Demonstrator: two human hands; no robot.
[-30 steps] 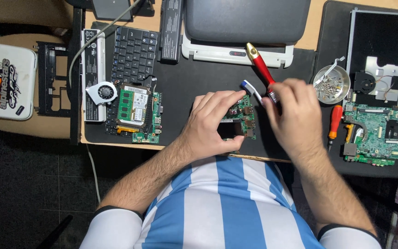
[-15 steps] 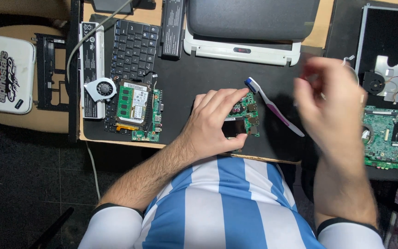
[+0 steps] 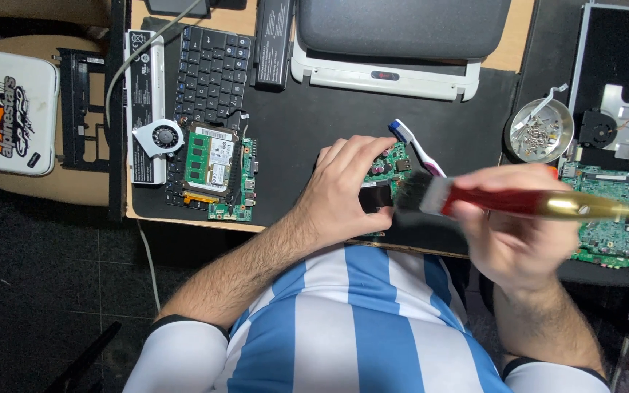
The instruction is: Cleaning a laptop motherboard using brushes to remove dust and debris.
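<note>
The left hand [image 3: 343, 191] is clenched around a small green board [image 3: 387, 175], thumb under its near edge and fingers curled over its left side, pinning it to the black mat [image 3: 307, 124] near the table's front edge. The right hand [image 3: 515, 229] grasps a brush [image 3: 504, 202] by its red handle, gold end pointing to 3 o'clock, dark bristles [image 3: 413, 195] aimed at 9 o'clock and touching or just off the board's right edge; motion blur hides which.

To brush well, I would judge: hold the board flat and firm so it cannot skid, use light strokes running away from the body toward 12 o'clock, and let only the bristle tips work between the components, since the metal ferrule could scrape parts. Shifting the left fingers off the surface would expose more of it.

A toothbrush [image 3: 416, 149] lies at 1 o'clock from the board, just beside it. A screw dish [image 3: 539, 131] sits at 2 o'clock, well apart. A second board [image 3: 609, 218] lies at 3 o'clock under the handle, and a third [image 3: 220, 175] with a fan [image 3: 158, 137] rests at 9 o'clock
</note>
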